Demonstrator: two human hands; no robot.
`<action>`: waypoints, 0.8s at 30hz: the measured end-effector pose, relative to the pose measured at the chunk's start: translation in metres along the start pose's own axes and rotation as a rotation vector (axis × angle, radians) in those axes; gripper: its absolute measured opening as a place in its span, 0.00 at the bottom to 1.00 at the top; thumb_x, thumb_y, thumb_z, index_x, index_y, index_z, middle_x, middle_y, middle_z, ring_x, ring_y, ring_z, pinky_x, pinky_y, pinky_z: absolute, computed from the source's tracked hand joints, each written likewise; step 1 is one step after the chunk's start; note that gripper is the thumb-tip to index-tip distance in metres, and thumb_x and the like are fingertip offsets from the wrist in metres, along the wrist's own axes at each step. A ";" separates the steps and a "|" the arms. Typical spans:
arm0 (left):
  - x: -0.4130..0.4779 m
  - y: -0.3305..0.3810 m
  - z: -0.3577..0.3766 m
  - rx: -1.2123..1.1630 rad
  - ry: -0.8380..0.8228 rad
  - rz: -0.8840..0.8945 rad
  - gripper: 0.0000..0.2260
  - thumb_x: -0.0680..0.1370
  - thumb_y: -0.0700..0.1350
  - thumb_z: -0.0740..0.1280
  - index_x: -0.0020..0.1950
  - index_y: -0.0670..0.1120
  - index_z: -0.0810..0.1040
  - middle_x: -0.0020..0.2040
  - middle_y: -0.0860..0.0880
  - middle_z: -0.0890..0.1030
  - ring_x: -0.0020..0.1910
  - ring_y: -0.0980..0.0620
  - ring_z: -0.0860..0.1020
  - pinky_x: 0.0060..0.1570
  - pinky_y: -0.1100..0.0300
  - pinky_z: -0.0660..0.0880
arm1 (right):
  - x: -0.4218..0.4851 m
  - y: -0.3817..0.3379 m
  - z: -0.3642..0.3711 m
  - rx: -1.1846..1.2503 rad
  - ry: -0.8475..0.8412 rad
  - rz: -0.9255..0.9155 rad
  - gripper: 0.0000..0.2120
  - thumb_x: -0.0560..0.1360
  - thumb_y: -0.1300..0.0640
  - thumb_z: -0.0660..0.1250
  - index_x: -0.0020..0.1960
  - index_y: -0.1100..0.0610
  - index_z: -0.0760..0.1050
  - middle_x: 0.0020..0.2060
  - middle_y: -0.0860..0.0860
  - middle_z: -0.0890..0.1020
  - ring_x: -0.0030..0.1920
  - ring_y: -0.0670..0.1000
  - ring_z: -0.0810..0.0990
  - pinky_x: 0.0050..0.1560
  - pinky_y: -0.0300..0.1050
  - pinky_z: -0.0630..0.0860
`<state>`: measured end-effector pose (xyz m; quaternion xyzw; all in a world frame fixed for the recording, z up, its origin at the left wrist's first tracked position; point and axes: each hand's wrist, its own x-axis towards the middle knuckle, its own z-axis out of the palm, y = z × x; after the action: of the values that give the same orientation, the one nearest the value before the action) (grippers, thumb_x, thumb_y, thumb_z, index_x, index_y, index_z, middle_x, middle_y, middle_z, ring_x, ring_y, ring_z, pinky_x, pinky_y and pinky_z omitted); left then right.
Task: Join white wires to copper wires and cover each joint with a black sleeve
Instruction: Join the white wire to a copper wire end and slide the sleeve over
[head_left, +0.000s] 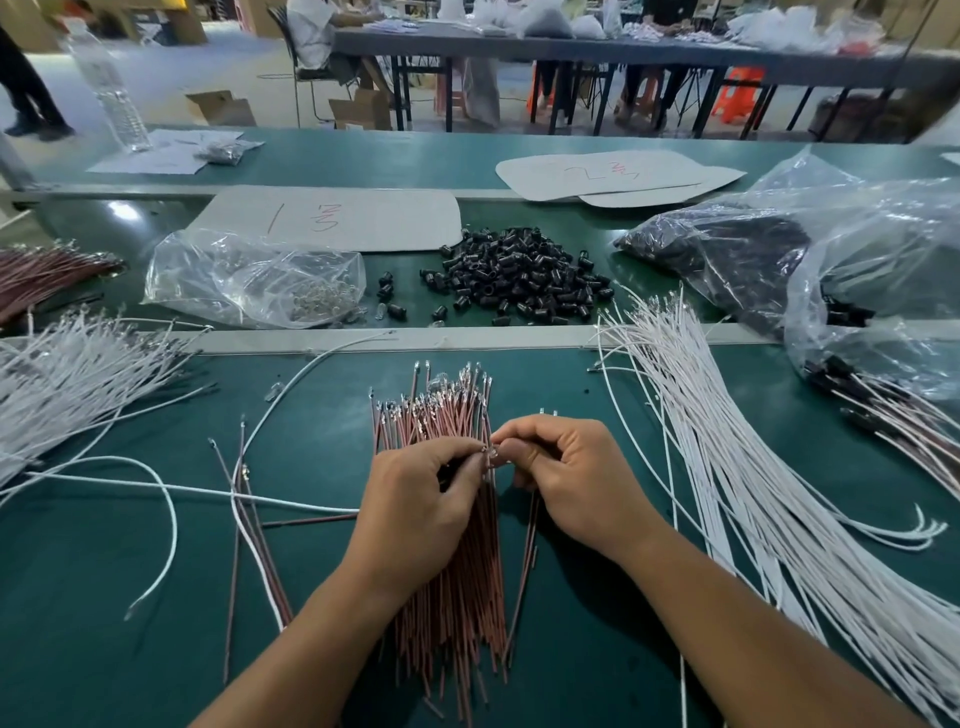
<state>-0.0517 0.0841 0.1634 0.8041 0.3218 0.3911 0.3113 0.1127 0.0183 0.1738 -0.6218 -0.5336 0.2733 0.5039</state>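
- The left hand (415, 499) hovers over the middle of the table (587, 613) with its fingers curled. Thumb and forefinger pinch a small metal tip (487, 453).
- The right hand (566, 478) meets it from the other side, fingers bent, and pinches the same metal tip, so that the fingertips of both hands nearly touch.
- Two thin wire ends stick up just behind the right hand, and thin dark strands run down from under its palm. Which wire each hand grips cannot be told.
- The copper wires (452, 603) lie in a loose bundle right under the left hand, their terminal ends fanned out beyond the knuckles.
- The white wires (727, 467) lie in a long sheaf to the right of the hands, running from the table's far rail toward the near right corner.
- Another heap of white wire (67, 374) lies at the left edge, with several single strands (156, 488) curling across the green surface between it and the bundle.
- The black sleeves (519, 275) sit in a loose pile on the strip beyond the rail, straight ahead of the hands.
- Left of that pile lies a clear bag (249, 280) of small pale parts, and behind it a cardboard sheet (332, 218) marked in red.
- On the right a large plastic bag (727, 244) holds more dark pieces. Near it lie wires with black ends (893, 410).
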 end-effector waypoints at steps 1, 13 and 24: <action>0.000 -0.001 0.000 -0.025 -0.002 -0.016 0.05 0.77 0.43 0.72 0.49 0.51 0.86 0.38 0.56 0.85 0.36 0.54 0.82 0.36 0.52 0.78 | 0.000 0.000 0.000 0.006 -0.002 -0.003 0.12 0.78 0.64 0.71 0.45 0.48 0.84 0.35 0.43 0.85 0.32 0.43 0.79 0.38 0.37 0.78; 0.001 -0.005 0.002 -0.092 -0.024 -0.037 0.07 0.77 0.44 0.71 0.52 0.54 0.85 0.39 0.55 0.85 0.37 0.50 0.83 0.38 0.48 0.80 | 0.000 -0.002 0.000 0.018 -0.011 -0.026 0.14 0.78 0.65 0.71 0.45 0.45 0.84 0.34 0.42 0.84 0.32 0.42 0.78 0.37 0.37 0.78; 0.000 -0.005 0.001 -0.086 -0.049 -0.056 0.07 0.77 0.41 0.73 0.52 0.51 0.87 0.40 0.55 0.86 0.37 0.49 0.83 0.37 0.46 0.80 | 0.000 0.004 0.002 0.022 0.016 -0.023 0.12 0.77 0.64 0.71 0.45 0.46 0.84 0.36 0.45 0.85 0.32 0.43 0.78 0.37 0.38 0.78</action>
<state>-0.0521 0.0867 0.1592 0.7900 0.3191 0.3760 0.3642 0.1126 0.0192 0.1692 -0.6124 -0.5336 0.2682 0.5180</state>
